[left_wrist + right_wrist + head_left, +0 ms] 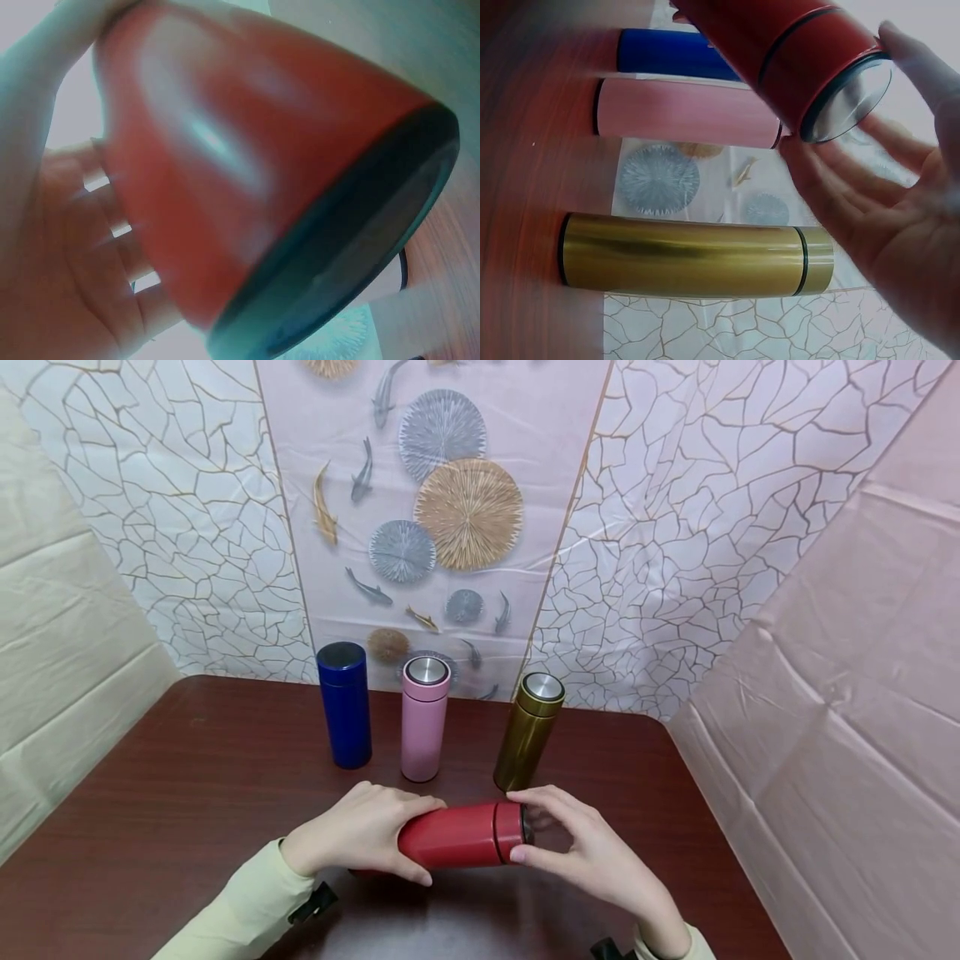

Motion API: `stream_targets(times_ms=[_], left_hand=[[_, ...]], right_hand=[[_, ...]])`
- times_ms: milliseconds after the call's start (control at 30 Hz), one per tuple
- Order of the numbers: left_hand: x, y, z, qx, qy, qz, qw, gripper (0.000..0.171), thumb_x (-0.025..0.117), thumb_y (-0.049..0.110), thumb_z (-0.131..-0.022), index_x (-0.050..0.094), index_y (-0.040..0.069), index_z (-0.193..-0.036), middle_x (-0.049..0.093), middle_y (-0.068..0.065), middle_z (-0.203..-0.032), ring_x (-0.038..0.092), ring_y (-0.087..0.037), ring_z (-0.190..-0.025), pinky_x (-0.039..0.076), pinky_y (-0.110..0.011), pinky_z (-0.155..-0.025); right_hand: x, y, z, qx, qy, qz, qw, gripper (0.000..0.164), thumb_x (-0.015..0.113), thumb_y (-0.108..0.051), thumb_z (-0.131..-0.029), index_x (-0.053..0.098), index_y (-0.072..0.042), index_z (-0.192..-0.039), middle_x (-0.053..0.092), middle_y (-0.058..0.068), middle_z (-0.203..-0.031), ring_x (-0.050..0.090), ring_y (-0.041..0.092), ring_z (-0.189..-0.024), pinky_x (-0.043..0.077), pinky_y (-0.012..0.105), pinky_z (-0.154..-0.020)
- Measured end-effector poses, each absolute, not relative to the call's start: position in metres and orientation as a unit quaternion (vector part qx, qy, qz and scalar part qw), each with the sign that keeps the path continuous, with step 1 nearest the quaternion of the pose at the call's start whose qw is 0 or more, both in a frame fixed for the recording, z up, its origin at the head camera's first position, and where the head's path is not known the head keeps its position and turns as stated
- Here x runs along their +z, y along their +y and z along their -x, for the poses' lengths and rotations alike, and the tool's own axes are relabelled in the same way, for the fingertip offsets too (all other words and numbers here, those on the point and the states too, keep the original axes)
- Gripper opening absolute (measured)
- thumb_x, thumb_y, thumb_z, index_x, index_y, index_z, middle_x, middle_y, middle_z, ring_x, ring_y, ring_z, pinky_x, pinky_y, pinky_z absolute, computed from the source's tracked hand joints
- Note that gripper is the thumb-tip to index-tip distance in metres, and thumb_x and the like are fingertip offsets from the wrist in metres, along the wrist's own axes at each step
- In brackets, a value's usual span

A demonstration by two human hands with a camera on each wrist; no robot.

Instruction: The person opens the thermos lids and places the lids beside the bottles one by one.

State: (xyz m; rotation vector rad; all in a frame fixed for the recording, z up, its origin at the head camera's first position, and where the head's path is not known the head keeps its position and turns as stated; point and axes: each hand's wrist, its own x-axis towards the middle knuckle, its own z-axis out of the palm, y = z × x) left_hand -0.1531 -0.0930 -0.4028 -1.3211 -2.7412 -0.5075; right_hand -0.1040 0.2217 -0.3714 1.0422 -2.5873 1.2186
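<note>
Red flask (pixel 450 839): plain glossy red, black base rim, silver lid top edged in black. Blue flask (pixel 348 718): plain deep blue, dark top. Pink flask (pixel 423 735): plain pink, silver top in a black ring. Gold flask (pixel 525 743): metallic olive-gold, silver top, black ring. Table (pixel 187 793): dark reddish brown. Backdrop (pixel 187 485): white with gold-brown crackle lines. Centre panel (pixel 555 443): pale pink, printed with grey and gold-brown radiating discs (pixel 468 514) and fish (pixel 322 512). Sleeves (pixel 251 893): pale yellow.
</note>
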Motion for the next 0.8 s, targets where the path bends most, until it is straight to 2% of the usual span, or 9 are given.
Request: stream_targets(times_ms=[133,300,433,567,667,800], left_hand=[[-0.4027,-0.0943,0.1539,-0.171,-0.887,0.429,0.022,0.072,0.081,0.064,-0.071,0.064,0.025,-0.129,0.070,0.013,-0.101,0.058,0.001,-0.075,0.042,-0.024,-0.058],[-0.4022,-0.0945,0.1547,-0.172,-0.886,0.431,0.022,0.071,0.080,0.065,-0.071,0.064,0.025,-0.128,0.070,0.013,-0.099,0.057,0.001,-0.074,0.042,-0.024,-0.057],[-0.4017,-0.0943,0.1549,-0.174,-0.886,0.429,0.021,0.072,0.079,0.067,-0.072,0.065,0.025,-0.128,0.069,0.014,-0.098,0.056,0.002,-0.072,0.041,-0.024,-0.056],[-0.4014,-0.0935,0.1556,-0.173,-0.886,0.430,0.020,0.073,0.077,0.069,-0.072,0.065,0.025,-0.129,0.069,0.014,-0.099,0.056,0.002,-0.072,0.041,-0.024,-0.056],[-0.4013,-0.0926,0.1563,-0.169,-0.885,0.433,0.026,0.073,0.077,0.069,-0.072,0.064,0.025,-0.129,0.069,0.014,-0.100,0.056,0.002,-0.073,0.041,-0.023,-0.056],[-0.4011,-0.0917,0.1569,-0.165,-0.883,0.439,0.032,0.073,0.078,0.068,-0.072,0.064,0.025,-0.129,0.070,0.014,-0.100,0.057,0.001,-0.074,0.041,-0.023,-0.057]], right_hand=[[-0.3719,0.2225,0.1028,0.364,-0.838,-0.398,0.082,0.057,0.082,-0.025,-0.087,0.057,-0.020,-0.138,0.057,-0.001,-0.133,0.066,0.012,-0.109,0.053,0.032,-0.091],[-0.3717,0.2238,0.1030,0.331,-0.849,-0.400,0.101,0.056,0.081,-0.030,-0.087,0.058,-0.024,-0.138,0.055,-0.003,-0.138,0.057,0.014,-0.123,0.047,0.031,-0.099],[-0.3720,0.2233,0.1043,0.352,-0.849,-0.382,0.097,0.061,0.083,-0.028,-0.086,0.057,-0.019,-0.140,0.055,-0.002,-0.138,0.062,0.013,-0.116,0.049,0.033,-0.097],[-0.3734,0.2234,0.1054,0.376,-0.863,-0.327,0.078,0.062,0.080,-0.031,-0.088,0.053,-0.022,-0.143,0.059,-0.004,-0.134,0.066,0.010,-0.105,0.054,0.034,-0.089],[-0.3754,0.2240,0.1063,0.382,-0.875,-0.292,0.056,0.056,0.077,-0.033,-0.091,0.054,-0.027,-0.142,0.065,-0.007,-0.120,0.066,0.008,-0.096,0.056,0.032,-0.079],[-0.3780,0.2256,0.1074,0.385,-0.874,-0.294,0.038,0.050,0.077,-0.034,-0.091,0.058,-0.026,-0.136,0.069,-0.010,-0.102,0.065,0.007,-0.086,0.056,0.030,-0.074]])
